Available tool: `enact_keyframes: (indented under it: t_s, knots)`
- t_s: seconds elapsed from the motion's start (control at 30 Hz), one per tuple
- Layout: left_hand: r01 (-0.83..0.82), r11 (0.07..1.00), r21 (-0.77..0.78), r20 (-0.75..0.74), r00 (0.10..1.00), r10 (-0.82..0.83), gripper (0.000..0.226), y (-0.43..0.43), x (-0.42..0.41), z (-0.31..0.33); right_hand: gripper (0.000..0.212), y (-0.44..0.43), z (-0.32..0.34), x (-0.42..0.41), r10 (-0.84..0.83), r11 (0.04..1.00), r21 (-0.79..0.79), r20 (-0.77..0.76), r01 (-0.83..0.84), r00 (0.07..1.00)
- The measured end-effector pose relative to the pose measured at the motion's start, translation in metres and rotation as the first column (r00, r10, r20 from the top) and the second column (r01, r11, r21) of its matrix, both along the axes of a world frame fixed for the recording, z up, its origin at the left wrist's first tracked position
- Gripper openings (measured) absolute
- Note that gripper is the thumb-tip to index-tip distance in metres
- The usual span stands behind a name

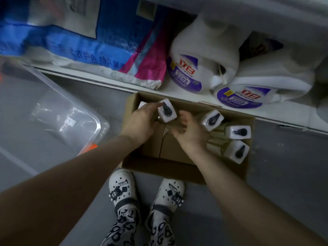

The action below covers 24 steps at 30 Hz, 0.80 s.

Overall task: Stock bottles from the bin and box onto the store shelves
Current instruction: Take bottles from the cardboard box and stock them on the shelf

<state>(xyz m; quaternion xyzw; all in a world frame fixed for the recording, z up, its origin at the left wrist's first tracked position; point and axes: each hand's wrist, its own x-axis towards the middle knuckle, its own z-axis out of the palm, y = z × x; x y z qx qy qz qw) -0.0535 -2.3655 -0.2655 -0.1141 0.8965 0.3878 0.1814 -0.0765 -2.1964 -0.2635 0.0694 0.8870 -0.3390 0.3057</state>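
An open cardboard box (165, 167) sits on the floor against the bottom shelf. Inside stand several bottles with white plastic-wrapped pump tops. My left hand (142, 121) grips one bottle (167, 111) at the box's far left, fingers curled round its neck. Another white top (142, 104) shows just behind that hand. My right hand (190, 134) reaches into the middle of the box beside another bottle (212, 120), fingers loosely spread and holding nothing. Two more bottles (238, 132) (237, 151) stand along the box's right side.
A clear plastic bin (58, 110) with plastic wrap in it lies to the left on the grey floor. The white bottom shelf (177, 89) holds a blue and pink bag (88, 47) and two large white detergent jugs (198, 64) (257, 89). My feet in white clogs (122, 187) stand right before the box.
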Motion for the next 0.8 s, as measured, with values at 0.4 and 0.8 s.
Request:
enact_keyframes:
  t_s: [0.4, 0.8]
  knots:
    - [0.241, 0.919, -0.312, -0.185, 0.933, -0.308, 0.060, -0.006, -0.010, -0.086, 0.064, -0.026, -0.086, -0.006, -0.113, 0.990, -0.093, -0.072, 0.106, 0.991]
    - [0.258, 0.935, -0.245, -0.144, 0.944, -0.298, 0.056, 0.001, -0.012, -0.060, 0.035, 0.001, -0.059, -0.007, 0.098, 0.993, -0.055, -0.134, -0.106, 0.986]
